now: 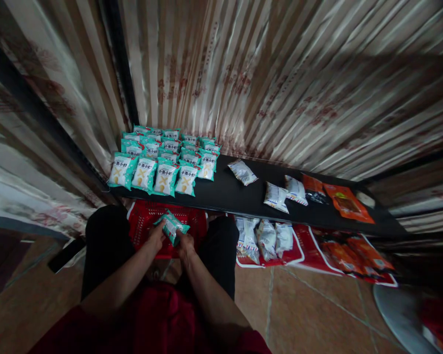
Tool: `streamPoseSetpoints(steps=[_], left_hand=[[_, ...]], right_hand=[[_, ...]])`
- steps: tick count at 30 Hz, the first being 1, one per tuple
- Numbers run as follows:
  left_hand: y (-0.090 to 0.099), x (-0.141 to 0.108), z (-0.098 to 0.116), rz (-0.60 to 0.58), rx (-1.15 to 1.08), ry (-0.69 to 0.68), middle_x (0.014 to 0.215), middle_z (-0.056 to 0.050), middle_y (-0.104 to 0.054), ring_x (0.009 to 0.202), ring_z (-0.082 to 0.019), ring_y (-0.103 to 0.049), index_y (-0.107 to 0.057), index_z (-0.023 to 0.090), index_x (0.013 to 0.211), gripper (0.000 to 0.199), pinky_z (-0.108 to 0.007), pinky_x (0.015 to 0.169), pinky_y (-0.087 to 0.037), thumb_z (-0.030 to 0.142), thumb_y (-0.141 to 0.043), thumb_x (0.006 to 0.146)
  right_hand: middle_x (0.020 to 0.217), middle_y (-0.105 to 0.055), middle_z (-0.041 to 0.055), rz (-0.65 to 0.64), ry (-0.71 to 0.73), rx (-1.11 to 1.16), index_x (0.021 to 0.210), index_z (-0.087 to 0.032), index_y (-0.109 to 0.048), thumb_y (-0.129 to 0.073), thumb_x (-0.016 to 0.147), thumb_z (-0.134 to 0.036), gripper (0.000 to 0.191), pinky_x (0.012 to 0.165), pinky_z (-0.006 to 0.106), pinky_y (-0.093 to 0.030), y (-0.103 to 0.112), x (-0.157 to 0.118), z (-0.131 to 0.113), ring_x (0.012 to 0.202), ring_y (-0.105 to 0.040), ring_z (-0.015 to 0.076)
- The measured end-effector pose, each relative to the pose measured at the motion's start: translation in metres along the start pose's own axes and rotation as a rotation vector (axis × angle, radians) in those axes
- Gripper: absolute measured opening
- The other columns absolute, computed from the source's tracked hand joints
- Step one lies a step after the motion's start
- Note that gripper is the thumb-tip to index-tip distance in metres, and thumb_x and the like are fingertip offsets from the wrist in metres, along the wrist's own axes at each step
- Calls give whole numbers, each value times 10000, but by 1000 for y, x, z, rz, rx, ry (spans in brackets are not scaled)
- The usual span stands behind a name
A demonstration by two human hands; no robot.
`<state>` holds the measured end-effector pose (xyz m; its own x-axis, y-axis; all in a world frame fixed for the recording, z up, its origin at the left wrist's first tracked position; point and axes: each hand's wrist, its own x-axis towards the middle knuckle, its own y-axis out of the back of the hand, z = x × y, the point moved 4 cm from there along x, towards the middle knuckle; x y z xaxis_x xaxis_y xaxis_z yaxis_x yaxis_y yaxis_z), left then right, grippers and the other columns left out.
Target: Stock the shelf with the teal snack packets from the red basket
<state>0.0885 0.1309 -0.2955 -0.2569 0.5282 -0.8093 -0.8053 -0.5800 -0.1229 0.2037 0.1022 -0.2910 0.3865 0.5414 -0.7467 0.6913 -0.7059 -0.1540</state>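
Between my two hands is a teal-and-white snack packet (172, 225), held over a red plastic basket (140, 216) between my knees. My left hand (156, 237) grips its left end, and my right hand (185, 243) closes on its lower right corner. Just beyond, rows of matching snack packets (166, 177) stand upright on the left part of a black shelf (229, 196). The front row leans back slightly and shows white faces with teal edges.
White packets (276, 196) and orange packets (347, 202) lie on the shelf's right part. Below are red baskets with white packets (268, 238) and orange packets (358, 253). A striped curtain (206, 73) hangs behind. A dark flat object (66, 254) is near my left knee.
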Motion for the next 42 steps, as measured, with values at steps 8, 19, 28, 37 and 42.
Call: streamPoseSetpoints(steps=[8,19,28,37,42], left_hand=[[-6,-14,3,-5,-36,-12,610,-7,-613,504,-136,-570,-594,142,730,158,-265,531,-452,290,-649,725],[-4,-28,9,29,-98,-112,548,20,-568,454,-125,-535,-567,156,686,148,-259,502,-432,274,-655,694],[-4,-25,8,-22,-64,-120,559,13,-592,458,-134,-559,-573,159,712,104,-277,529,-461,253,-618,710],[1,-25,3,-71,-34,-149,576,1,-617,468,-140,-574,-588,158,709,156,-292,551,-471,293,-662,682],[3,-25,1,-98,-7,-197,590,-11,-623,495,-145,-581,-598,148,700,220,-284,547,-463,336,-696,641]], right_hand=[[521,-600,-43,-22,-12,28,666,-184,-527,-727,540,-145,240,444,212,-440,5,-13,5,483,-562,120],[565,-618,-23,-146,-6,-6,676,-184,-529,-755,506,-189,283,490,240,-469,11,-19,5,545,-603,156],[718,-671,12,-277,-34,70,807,-166,-604,-786,562,-337,350,574,250,-474,12,-24,-3,636,-621,150],[679,-665,-6,-356,-65,37,816,-168,-623,-827,514,-323,395,555,240,-452,13,-35,-15,605,-601,141],[687,-676,8,-306,0,44,822,-166,-628,-833,490,-308,415,560,260,-483,13,-40,-17,602,-619,159]])
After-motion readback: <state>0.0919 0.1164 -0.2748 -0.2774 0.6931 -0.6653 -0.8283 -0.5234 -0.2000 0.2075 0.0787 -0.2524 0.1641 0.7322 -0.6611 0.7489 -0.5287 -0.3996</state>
